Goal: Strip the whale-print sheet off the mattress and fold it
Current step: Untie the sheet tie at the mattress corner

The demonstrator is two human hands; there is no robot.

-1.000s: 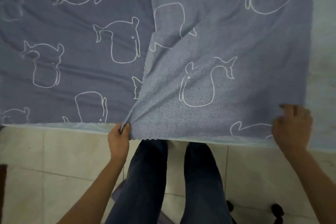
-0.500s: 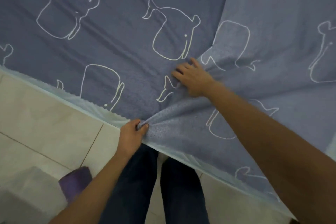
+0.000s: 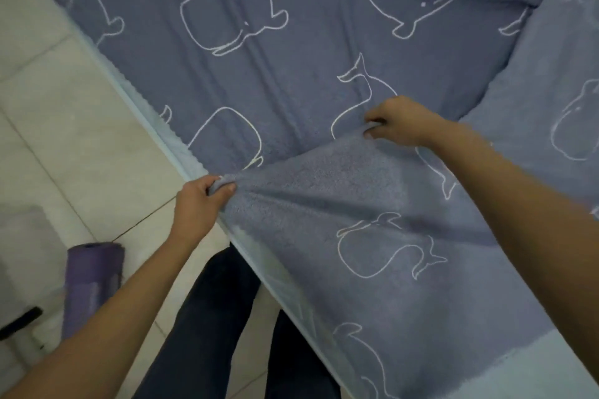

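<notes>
The whale-print sheet [image 3: 291,42], blue-grey with white whale outlines, lies spread over the mattress, its right part folded back on itself as a paler layer [image 3: 372,236]. My left hand [image 3: 201,201] pinches the corner of that folded layer at the mattress's near edge. Farther in on the bed, my right hand [image 3: 398,123] grips the folded layer's edge and lifts it a little. The pale blue mattress edge [image 3: 155,129] shows along the sheet's border.
Pale floor tiles [image 3: 64,139] lie left of the bed. A rolled purple mat [image 3: 92,285] and a dark object [image 3: 19,322] sit on the floor at lower left. My legs in dark trousers [image 3: 210,317] stand against the bed's edge.
My right hand left the sheet's right edge, crossed over onto the bed and now grips the folded layer's edge. My left hand kept its pinch. The view swung left.
</notes>
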